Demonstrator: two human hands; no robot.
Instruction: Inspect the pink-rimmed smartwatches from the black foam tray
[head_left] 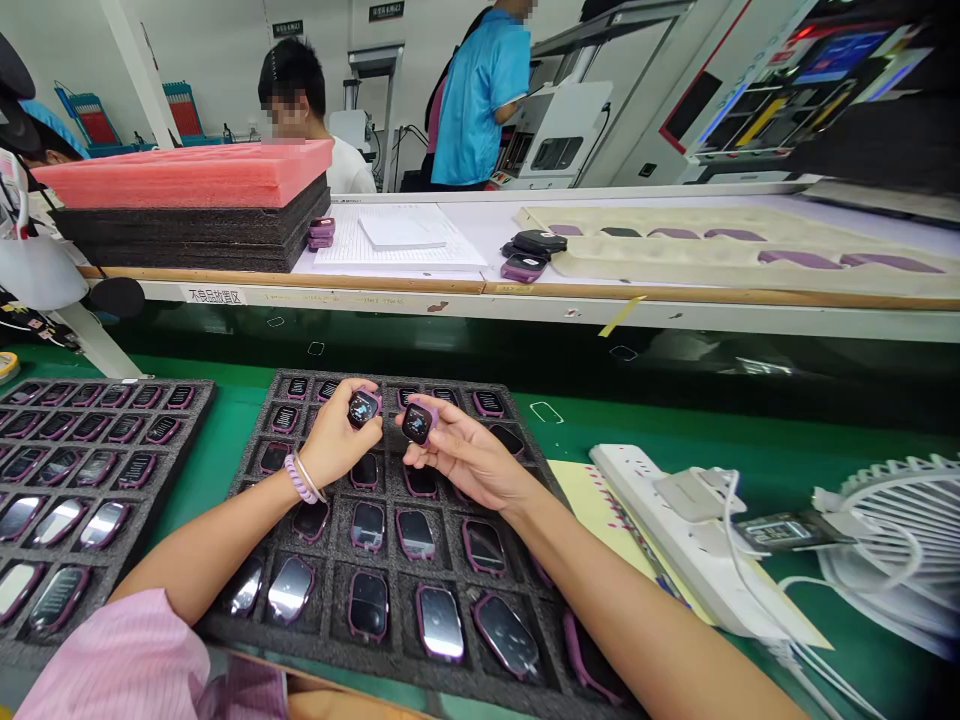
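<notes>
My left hand (pixel 341 437) is closed around a purple smartwatch case (pixel 363 408) with its screen lit. In my right hand (pixel 469 455) is a second purple smartwatch case (pixel 417 424), pinched between thumb and fingers, its screen lit too. Both are held side by side, a small gap apart, above the back part of a dark foam tray (pixel 341 560). Purple-rimmed watch cases without straps lie in the tray's compartments, such as a watch case (pixel 441 621) near the front. Some of their screens show text, others are dark or reflect light. My forearms hide part of the tray.
Another filled foam tray (pixel 161 470) lies at the left. On the right are a white power strip (pixel 675 530) and a white fan (pixel 900 540). A shelf (pixel 465 285) behind carries stacked foam (pixel 187 215), papers and more watch parts. Other people are beyond it.
</notes>
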